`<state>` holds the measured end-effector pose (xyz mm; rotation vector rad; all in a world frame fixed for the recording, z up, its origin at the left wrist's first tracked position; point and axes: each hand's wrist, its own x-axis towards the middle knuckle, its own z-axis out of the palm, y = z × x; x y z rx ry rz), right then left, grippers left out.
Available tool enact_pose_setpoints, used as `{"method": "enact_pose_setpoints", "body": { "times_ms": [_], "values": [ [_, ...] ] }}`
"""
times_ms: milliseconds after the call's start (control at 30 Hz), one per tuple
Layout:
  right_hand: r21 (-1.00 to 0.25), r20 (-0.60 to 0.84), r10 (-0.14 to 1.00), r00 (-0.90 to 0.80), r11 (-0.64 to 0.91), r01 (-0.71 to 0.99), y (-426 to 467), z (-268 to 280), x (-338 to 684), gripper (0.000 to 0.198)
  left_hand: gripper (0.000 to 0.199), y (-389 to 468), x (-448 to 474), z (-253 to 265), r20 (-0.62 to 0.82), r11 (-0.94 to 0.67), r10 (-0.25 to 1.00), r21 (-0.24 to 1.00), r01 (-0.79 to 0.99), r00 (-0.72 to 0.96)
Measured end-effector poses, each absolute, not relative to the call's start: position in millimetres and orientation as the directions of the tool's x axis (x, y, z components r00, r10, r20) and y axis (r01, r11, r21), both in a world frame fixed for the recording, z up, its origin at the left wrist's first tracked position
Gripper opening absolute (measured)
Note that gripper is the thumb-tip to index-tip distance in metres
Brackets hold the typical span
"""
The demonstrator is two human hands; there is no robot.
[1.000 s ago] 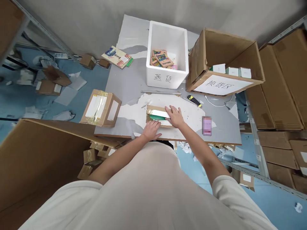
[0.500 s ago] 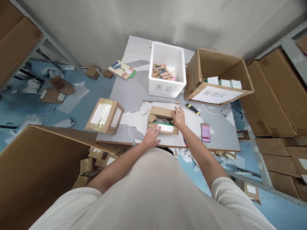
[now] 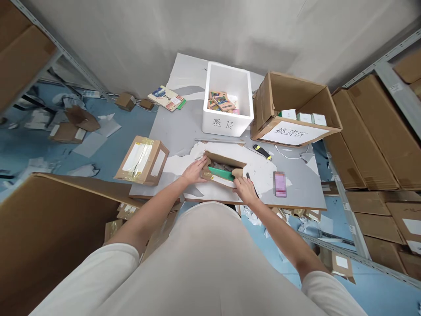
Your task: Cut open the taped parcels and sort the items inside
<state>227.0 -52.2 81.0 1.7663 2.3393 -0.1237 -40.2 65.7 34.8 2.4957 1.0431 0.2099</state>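
A small cardboard box (image 3: 226, 159) stands with its top open near the table's front edge. Inside lies a green thing (image 3: 221, 173), with crumpled greyish packing behind it. My left hand (image 3: 194, 171) grips the box's left end, fingers on the upper edge. At the front right corner, my right hand (image 3: 245, 189) holds the box by its wall and flap. A dark, thin tool (image 3: 249, 177), partly hidden, lies beside my right hand.
A taped carton (image 3: 142, 160) sits on the left of the table (image 3: 177, 131). Behind are a white foam box (image 3: 226, 125) with booklets and a large carton (image 3: 263, 103) with white boxes. A yellow-black cutter (image 3: 262, 152) and phone (image 3: 280, 184) lie right.
My left hand has moved from the box's front to its left end. My right hand has come down to the front right corner. The top stands wider open, showing more green.
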Motion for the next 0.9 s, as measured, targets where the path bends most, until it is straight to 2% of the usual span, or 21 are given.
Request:
{"method": "enact_pose_setpoints", "body": {
  "times_ms": [167, 333, 433, 500, 600, 633, 700, 767, 800, 900],
  "values": [
    [0.066, -0.114, 0.946, -0.304, 0.312, 0.948, -62, 74, 228, 0.003, 0.102, 66, -40, 34, -0.027, -0.614, 0.718, 0.445, 0.651, 0.695],
    [0.093, -0.120, 0.925, -0.360, 0.371, 0.924, -53, 71, 235, 0.032, 0.092, 70, -32, 38, -0.095, -0.613, 0.707, 0.413, 0.674, 0.701],
    [0.094, -0.152, 0.918, -0.367, 0.383, 0.919, -62, 67, 239, 0.027, 0.094, 73, -29, 42, -0.118, -0.614, 0.697, 0.411, 0.674, 0.707],
    [0.044, -0.189, 0.899, -0.394, 0.409, 0.912, -72, 66, 240, 0.019, 0.095, 77, -31, 48, -0.149, -0.622, 0.675, 0.412, 0.666, 0.723],
    [-0.096, -0.315, 0.845, -0.432, 0.424, 0.901, -80, 73, 243, 0.024, 0.095, 85, -36, 64, -0.228, -0.669, 0.598, 0.387, 0.635, 0.768],
    [-0.132, -0.355, 0.832, -0.426, 0.407, 0.904, -79, 78, 244, 0.025, 0.091, 86, -36, 71, -0.246, -0.676, 0.592, 0.366, 0.639, 0.767],
    [-0.150, -0.375, 0.842, -0.388, 0.358, 0.922, -67, 89, 244, 0.031, 0.069, 85, -30, 85, -0.235, -0.647, 0.659, 0.308, 0.697, 0.715],
    [-0.109, -0.328, 0.880, -0.343, 0.326, 0.939, -47, 99, 241, 0.039, 0.043, 79, -17, 97, -0.161, -0.607, 0.738, 0.267, 0.749, 0.656],
    [-0.081, -0.309, 0.888, -0.340, 0.332, 0.940, -36, 103, 237, 0.040, 0.036, 74, -8, 100, -0.127, -0.621, 0.737, 0.260, 0.740, 0.664],
    [0.025, -0.363, 0.845, -0.392, 0.430, 0.903, -4, 104, 222, 0.034, 0.032, 62, 19, 99, -0.115, -0.792, 0.545, 0.255, 0.555, 0.830]
  ]
}}
